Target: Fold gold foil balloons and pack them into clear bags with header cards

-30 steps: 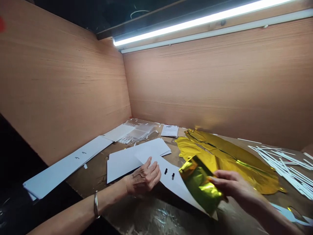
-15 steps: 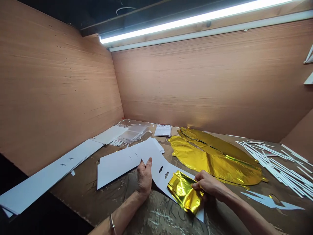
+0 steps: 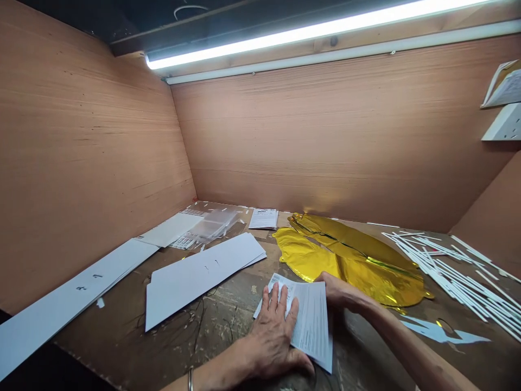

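Note:
A white printed card (image 3: 311, 326), folded over with fine text showing, lies in front of me on the table. My left hand (image 3: 277, 326) rests flat on it, fingers spread and a bracelet on the wrist. At the card's right edge, my right hand (image 3: 336, 290) is curled in, its fingertips hidden behind the card. No part of the small gold foil packet shows now. Just beyond my right hand lie large flat gold foil balloons (image 3: 358, 266). To the left is a stack of long white cards (image 3: 203, 279) with slots cut in them.
More long white cards (image 3: 73, 304) lie along the left wall. Clear plastic sleeves (image 3: 211, 225) and a printed paper stack (image 3: 263, 218) sit at the back. White sticks (image 3: 451, 277) and a cut white scrap (image 3: 445, 330) are on the right. A power socket (image 3: 504, 124) is mounted at right.
The white card has been folded over, covering the gold foil packet, and its printed side now shows. My left hand has gone from gripping the card's upper end to lying flat on it.

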Available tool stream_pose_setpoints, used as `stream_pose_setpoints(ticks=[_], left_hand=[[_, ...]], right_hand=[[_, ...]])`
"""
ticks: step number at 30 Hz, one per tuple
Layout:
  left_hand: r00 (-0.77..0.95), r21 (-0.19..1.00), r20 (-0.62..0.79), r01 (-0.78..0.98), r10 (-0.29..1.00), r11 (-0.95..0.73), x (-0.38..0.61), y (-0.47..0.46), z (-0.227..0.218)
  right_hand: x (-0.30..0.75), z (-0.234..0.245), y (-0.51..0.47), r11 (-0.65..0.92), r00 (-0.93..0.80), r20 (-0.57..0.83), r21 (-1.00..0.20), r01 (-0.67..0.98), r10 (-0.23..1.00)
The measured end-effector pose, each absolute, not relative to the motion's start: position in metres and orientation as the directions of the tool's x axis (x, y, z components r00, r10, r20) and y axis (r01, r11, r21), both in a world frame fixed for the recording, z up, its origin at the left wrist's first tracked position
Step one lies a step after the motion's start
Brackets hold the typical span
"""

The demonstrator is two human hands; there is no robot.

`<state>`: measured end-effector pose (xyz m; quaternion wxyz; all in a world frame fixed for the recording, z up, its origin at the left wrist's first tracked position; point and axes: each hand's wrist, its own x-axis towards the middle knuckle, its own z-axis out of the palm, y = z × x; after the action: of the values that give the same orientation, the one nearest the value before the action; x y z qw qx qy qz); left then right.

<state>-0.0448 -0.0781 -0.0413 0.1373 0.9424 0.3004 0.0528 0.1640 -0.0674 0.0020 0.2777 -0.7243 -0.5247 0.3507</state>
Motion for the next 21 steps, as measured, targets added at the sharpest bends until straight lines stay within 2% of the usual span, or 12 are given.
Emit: stream_pose_setpoints(ticks=[3, 4, 6, 8, 10, 12, 13, 14, 16, 18, 21], left_hand=[[0.829, 0.308, -0.032, 0.54, 0.559, -0.783, -0.045, -0.079, -0.035], [0.831, 0.314, -0.037, 0.536, 0.554, -0.784, -0.045, -0.079, -0.035], [0.835, 0.325, -0.025, 0.527, 0.549, -0.786, -0.046, -0.079, -0.035], [0.831, 0.354, 0.012, 0.517, 0.557, -0.779, -0.046, -0.079, -0.037], [0.764, 0.434, 0.098, 0.544, 0.638, -0.718, -0.045, -0.076, -0.037], [0.546, 0.584, 0.19, 0.605, 0.816, -0.541, -0.043, -0.068, -0.034], [0.393, 0.674, 0.187, 0.615, 0.9, -0.408, -0.041, -0.062, -0.031], [0.246, 0.758, 0.138, 0.597, 0.959, -0.262, -0.04, -0.055, -0.028], [0.052, 0.87, -0.063, 0.491, 0.997, 0.029, -0.037, -0.039, -0.023], [0.013, 0.895, -0.256, 0.382, 0.967, 0.232, -0.034, -0.023, -0.02], [0.096, 0.906, -0.351, 0.288, 0.931, 0.312, -0.031, -0.009, -0.018]], right_hand=[[0.17, 0.018, -0.069, -0.147, 0.179, 0.003, -0.561, 0.815, 0.984], [0.169, 0.021, -0.071, -0.068, 0.138, 0.096, -0.525, 0.848, 0.986], [0.16, 0.018, -0.076, 0.121, -0.028, 0.188, -0.507, 0.854, 0.982], [0.15, 0.004, -0.083, 0.249, -0.199, 0.152, -0.489, 0.836, 0.968], [0.142, -0.016, -0.087, 0.226, -0.209, 0.09, -0.484, 0.845, 0.974], [0.14, -0.033, -0.089, 0.184, -0.167, 0.079, -0.493, 0.851, 0.983], [0.141, -0.039, -0.089, 0.171, -0.155, 0.073, -0.507, 0.845, 0.985], [0.142, -0.043, -0.089, 0.161, -0.151, 0.062, -0.524, 0.836, 0.987], [0.146, -0.047, -0.086, 0.154, -0.154, 0.045, -0.552, 0.82, 0.987], [0.15, -0.049, -0.083, 0.139, -0.141, 0.039, -0.563, 0.815, 0.989], [0.156, -0.047, -0.076, 0.07, -0.075, 0.014, -0.55, 0.833, 0.997]])
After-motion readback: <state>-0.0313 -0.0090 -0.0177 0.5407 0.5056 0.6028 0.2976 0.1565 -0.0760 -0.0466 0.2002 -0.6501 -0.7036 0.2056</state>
